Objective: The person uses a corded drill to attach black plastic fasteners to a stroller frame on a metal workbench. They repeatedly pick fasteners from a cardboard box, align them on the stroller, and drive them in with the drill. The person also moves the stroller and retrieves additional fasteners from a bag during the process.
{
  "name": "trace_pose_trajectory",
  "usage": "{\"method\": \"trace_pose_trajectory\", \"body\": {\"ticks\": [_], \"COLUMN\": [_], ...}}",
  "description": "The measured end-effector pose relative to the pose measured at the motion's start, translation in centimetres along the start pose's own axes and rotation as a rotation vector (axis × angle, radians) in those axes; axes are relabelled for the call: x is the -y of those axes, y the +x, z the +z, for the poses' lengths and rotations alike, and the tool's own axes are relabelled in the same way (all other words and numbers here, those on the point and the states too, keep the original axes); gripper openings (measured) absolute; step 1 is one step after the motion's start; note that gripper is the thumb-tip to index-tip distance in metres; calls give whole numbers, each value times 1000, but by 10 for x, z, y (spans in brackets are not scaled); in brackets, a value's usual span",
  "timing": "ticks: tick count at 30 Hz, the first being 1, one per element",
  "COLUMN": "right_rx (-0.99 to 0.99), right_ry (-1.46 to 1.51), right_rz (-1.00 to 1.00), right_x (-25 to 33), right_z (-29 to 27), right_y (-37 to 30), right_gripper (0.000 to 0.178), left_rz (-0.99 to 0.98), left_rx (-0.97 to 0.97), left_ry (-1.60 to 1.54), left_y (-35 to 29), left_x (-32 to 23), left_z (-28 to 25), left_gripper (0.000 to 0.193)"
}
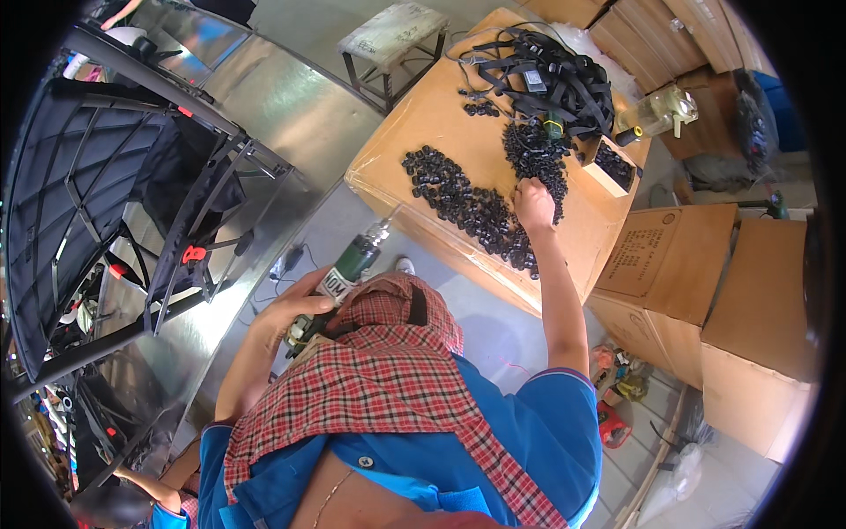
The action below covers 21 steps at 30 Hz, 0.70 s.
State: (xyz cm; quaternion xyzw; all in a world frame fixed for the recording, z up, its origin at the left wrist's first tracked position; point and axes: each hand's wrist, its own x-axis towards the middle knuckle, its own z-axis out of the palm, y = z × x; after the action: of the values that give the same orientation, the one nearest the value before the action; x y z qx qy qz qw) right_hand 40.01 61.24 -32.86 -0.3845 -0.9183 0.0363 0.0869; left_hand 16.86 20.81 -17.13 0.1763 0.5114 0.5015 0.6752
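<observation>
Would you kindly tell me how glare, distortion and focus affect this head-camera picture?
In the head view, bright glare streaks the metal tabletop; also in the head view, fisheye distortion skews the cardboard boxes toward the right rim; in that same view, the left hand and right hand look fairly sharp, but the small black parts partly merge into darkness.

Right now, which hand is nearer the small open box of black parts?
Right. The right hand is at the loose black pile, just left of the box; the left hand grips the green power tool, much farther left.
</observation>
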Motion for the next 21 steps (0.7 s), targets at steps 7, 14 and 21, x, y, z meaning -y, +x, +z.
{"method": "trace_pose_trajectory", "body": {"ticks": [7,14,21], "right_rx": [35,19,113], "right_ry": [15,73,1226], "right_rz": [-31,58,304], "right_x": [2,1,36], "right_z": [-8,-1,-36], "right_y": [7,13,3], "right_gripper": [15,17,13], "left_rz": [-48,-54,-22], "left_rx": [122,159,166], "left_ry": [116,149,218], "left_y": [24,34,37], "left_x": [-28,-25,-17], "left_z": [28,36,38], "left_gripper": [91,87,83]}}
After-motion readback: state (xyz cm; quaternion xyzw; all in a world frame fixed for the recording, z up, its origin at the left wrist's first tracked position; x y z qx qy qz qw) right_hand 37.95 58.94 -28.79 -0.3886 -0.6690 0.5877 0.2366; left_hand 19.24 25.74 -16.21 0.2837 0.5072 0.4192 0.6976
